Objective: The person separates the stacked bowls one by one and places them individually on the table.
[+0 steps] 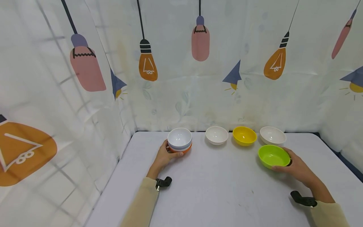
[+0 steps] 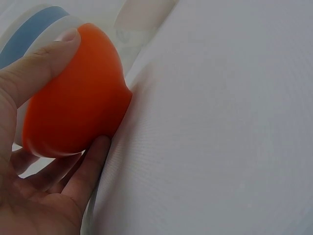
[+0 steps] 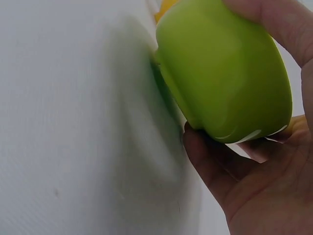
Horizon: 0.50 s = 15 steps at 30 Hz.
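Observation:
My left hand [image 1: 165, 156] grips a stack of bowls at the left of the table. Its lowest bowl is an orange bowl [image 2: 83, 98], and a white bowl [image 1: 180, 137] sits on top with white and bluish rims between them. In the left wrist view the thumb lies along the orange side and the fingers curl under it. At the right, my right hand [image 1: 299, 167] holds a lime-green bowl [image 1: 273, 155], thumb on the near side and fingers round the far side. The right wrist view shows the green bowl's base tilted just over the table, with a shadow beneath.
Along the back edge stand a white bowl [image 1: 216, 135], a yellow bowl [image 1: 244, 136] and another white bowl [image 1: 273, 135], the last right behind the green one. A white table [image 1: 215, 195] spreads in front. Patterned curtains [image 1: 175, 94] hang close behind and at the sides.

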Tool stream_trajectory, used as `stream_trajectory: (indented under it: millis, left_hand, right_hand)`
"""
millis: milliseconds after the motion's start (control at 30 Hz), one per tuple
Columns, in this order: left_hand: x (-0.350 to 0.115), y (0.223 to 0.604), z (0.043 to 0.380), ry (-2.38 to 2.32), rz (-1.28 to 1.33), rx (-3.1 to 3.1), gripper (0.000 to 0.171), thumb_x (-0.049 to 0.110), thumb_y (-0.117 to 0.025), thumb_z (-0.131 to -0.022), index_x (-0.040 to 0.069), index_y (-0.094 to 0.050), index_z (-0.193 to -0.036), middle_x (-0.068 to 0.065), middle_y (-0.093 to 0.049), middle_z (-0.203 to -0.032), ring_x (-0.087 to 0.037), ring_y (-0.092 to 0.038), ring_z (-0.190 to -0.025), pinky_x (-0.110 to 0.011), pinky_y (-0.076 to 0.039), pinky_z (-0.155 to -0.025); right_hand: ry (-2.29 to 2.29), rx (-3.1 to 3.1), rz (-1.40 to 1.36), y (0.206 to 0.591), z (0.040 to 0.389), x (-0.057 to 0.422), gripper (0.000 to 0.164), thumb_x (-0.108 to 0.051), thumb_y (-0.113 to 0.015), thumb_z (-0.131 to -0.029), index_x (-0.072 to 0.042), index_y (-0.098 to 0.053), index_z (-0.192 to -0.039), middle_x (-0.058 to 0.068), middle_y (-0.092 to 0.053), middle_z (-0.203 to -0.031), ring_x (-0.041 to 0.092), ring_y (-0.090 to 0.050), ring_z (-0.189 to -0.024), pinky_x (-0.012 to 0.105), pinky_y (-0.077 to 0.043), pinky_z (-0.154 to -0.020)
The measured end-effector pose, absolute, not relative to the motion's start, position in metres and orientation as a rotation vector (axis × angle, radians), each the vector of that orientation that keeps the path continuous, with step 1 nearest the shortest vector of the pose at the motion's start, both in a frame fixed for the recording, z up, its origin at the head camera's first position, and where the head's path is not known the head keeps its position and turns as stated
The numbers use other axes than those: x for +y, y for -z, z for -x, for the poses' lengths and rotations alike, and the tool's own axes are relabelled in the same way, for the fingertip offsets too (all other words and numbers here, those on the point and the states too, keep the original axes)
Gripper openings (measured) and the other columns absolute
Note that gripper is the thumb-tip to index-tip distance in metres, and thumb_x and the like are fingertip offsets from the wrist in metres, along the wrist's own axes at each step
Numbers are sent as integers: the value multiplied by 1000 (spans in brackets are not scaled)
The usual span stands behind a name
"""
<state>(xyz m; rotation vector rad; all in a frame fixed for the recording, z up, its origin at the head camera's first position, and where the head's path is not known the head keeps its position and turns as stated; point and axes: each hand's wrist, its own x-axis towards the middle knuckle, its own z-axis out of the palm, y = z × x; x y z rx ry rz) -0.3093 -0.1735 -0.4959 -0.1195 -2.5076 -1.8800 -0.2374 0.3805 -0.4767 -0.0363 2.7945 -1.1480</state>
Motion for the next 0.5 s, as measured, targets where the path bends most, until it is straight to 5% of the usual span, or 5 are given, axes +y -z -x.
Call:
stream_trajectory:
  millis: [500]
  left_hand:
    - [-173, 497, 309, 1866, 117, -2511, 104, 26, -95, -73, 13, -35, -156, -12, -50, -150, -33, -54, -132, -50, -44, -114]
  right_hand:
    - [1119, 2803, -8, 485, 237, 410, 109, -44, -73, -94, 9, -2, -159, 42, -21, -153, 54, -35, -126, 70, -37, -97]
